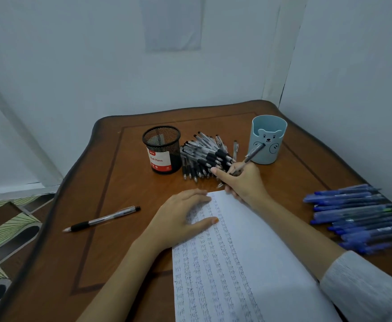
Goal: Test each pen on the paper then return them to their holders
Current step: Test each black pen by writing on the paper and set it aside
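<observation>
One pen (253,153) is gripped in the right hand (241,182), fingers curled round it, its tip down by the far edge of the paper (248,252), where rows of small test marks cover the sheet. The left hand (181,217) lies flat, fingers straight, pinning the paper. Testing seems under way; next the pen needs a clean lift into the mesh holder (162,149) or the bear holder (268,140); I cannot tell which. A heap of black pens (204,156) lies between them, touching the knuckles and easily scattered; blue pens (357,217) lie right, a stray pen (102,219) left

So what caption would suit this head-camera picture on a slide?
Right hand grips a pen while the left hand rests on the test-marked paper.
</observation>
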